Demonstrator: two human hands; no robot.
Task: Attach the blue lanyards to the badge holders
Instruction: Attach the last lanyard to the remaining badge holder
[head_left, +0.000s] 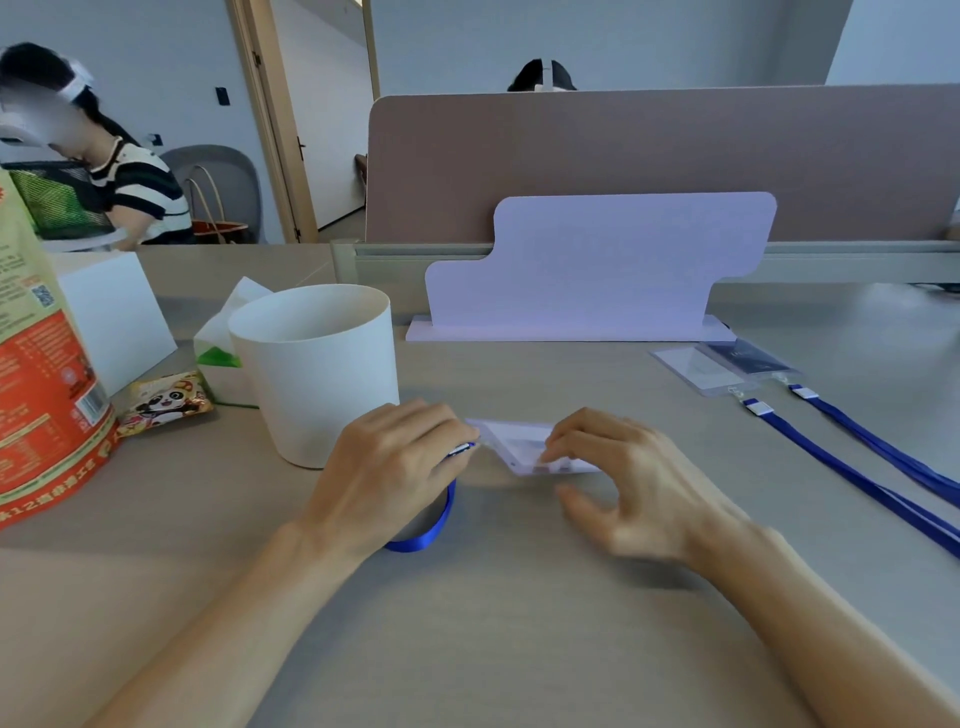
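— While I've got both hands on this one, ask what you like.

— What is each hand doing?

— Closest to me, my left hand (395, 467) is curled over, its fingertips pinching the metal clip end of the blue lanyard (434, 525). The rest of that ribbon loops out from under my palm onto the desk (467, 623). My right hand (639, 483) is blurred. Its fingertips bend down onto the badge holder (519, 447), with the thumb apart just below the near edge, so I can't tell whether I'm pinching it or only pressing on it.

— Is the clip on yet?

— It meets the holder's left corner, between my two hands. Whether it is through the slot is hidden by my fingers. I'd judge this one mid-attachment, not done.

— And the others?

— Farther off to my right lie a clear holder (691, 370) and a dark holder (753, 358), overlapping, each with a blue strap clipped to its end. The nearer strap (841, 466) and the farther strap (883, 446) run off the right edge. Those two look finished.

— Anything left after this?

— No loose holder or spare lanyard shows. The white tub (317, 364) stands just beyond my left hand, and I can't see its bottom. As far as I can see, this is the last one.
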